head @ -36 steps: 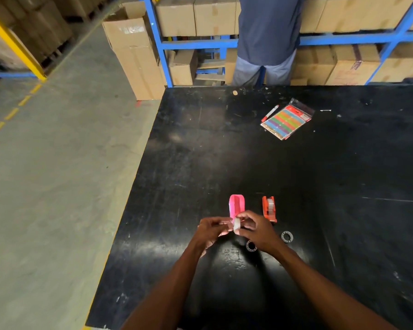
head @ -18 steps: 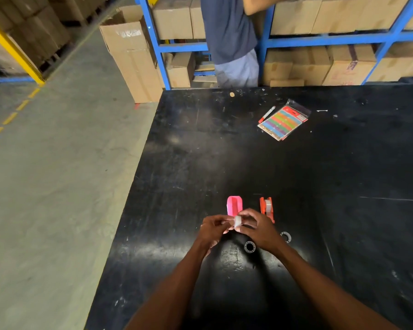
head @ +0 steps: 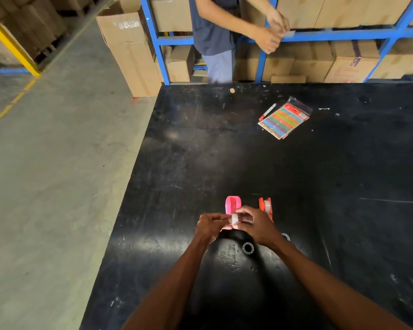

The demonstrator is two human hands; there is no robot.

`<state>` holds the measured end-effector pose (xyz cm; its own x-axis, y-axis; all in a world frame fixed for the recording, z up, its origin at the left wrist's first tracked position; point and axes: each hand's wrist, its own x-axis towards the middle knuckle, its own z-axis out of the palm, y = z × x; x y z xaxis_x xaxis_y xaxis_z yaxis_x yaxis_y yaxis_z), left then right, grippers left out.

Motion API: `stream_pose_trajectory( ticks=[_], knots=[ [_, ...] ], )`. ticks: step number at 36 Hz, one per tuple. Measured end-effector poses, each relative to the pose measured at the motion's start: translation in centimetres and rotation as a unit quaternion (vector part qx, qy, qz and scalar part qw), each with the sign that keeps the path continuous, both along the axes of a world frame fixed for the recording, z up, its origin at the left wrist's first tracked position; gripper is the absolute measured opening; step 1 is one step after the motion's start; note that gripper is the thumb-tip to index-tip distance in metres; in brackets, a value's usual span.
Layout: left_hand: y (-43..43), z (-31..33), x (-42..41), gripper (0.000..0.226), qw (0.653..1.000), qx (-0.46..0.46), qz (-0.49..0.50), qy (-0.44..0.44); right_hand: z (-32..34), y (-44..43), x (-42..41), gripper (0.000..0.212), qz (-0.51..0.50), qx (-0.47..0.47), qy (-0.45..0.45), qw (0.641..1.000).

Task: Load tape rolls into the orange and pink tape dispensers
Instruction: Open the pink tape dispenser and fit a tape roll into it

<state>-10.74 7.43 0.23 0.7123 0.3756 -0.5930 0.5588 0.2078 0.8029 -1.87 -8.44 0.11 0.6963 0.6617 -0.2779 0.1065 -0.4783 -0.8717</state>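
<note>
While my right hand (head: 255, 228) pinches a small tape roll (head: 234, 219) on edge, my left hand (head: 210, 226) closes its fingers (head: 221, 219) narrowly at the roll's side, perhaps on the loose end; too small to tell. Both hover just in front of the empty pink dispenser (head: 233, 205). The orange dispenser (head: 266, 207) beside it already carries tape. If the end sticks to my fingers, it may twist. A spare ring (head: 248, 248) lies on the counter (head: 224, 151) under my wrist, easily knocked off.

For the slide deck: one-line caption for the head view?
Both hands, left hand and right hand, hold a tape roll before the pink dispenser; orange dispenser already loaded.
</note>
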Motion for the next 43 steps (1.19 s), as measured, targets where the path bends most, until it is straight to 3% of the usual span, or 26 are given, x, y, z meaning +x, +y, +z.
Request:
stream_pose_trajectory(
  ticks=[9, 12, 18, 23, 32, 43],
  knots=[
    [0.4, -0.3, 2.4, 0.021, 0.996, 0.087, -0.006, 0.017, -0.9, 0.7, 2.3, 0.034, 0.026, -0.036, -0.074, 0.996],
    [0.7, -0.6, 3.2, 0.032, 0.992, 0.129, 0.002, -0.003, -1.0, 1.4, 3.5, 0.039, 0.027, -0.084, -0.105, 0.991],
    [1.4, -1.4, 4.6, 0.065, 0.974, 0.201, -0.102, 0.006, -2.0, 2.6, 5.3, 0.037, 0.058, -0.173, -0.164, 0.969],
    [2.0, -2.5, 5.7, 0.069, 0.964, 0.201, -0.173, 0.004, -2.9, 3.2, 5.9, 0.035, 0.084, -0.175, -0.183, 0.964],
    [3.4, -3.9, 6.6, 0.061, 0.967, 0.167, -0.194, -0.006, -4.2, 3.5, 6.2, 0.038, 0.090, -0.227, -0.226, 0.943],
    [3.4, -3.5, 7.0, 0.051, 0.989, 0.065, -0.130, 0.002, -3.0, 5.0, 6.4, 0.035, 0.123, -0.321, -0.312, 0.886]
  ],
)
